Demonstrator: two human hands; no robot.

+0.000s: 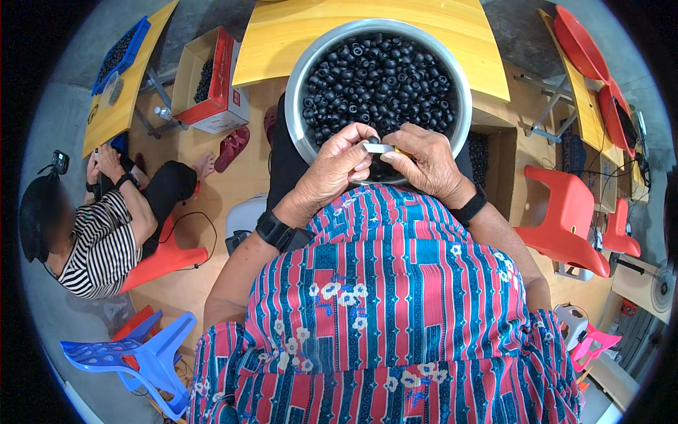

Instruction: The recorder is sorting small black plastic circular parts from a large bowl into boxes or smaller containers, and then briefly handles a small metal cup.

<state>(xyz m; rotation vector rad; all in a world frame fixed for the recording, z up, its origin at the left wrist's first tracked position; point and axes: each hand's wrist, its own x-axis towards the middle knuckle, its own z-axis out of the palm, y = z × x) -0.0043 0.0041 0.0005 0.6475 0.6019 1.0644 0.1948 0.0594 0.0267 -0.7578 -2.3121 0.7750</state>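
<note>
A wide metal basin (464,92) in front of me holds many small, hollow, rounded black parts (381,78). Over its near rim my two hands meet. My left hand (342,159) is closed, pinching one small black part (374,140) between thumb and fingertips. In my closed right hand (427,159) is a small tool with a flat pale blade (379,148); a bit of yellow shows at its grip. The blade lies against or just below the black part, and the fingers partly hide both.
A yellow table (272,49) stands beyond the basin. Left of it is a red-and-white carton (226,106) with black parts; another carton (503,162) sits right. A co-worker (99,240) sits at the left. Red stools (565,205) and a blue chair (152,353) stand around.
</note>
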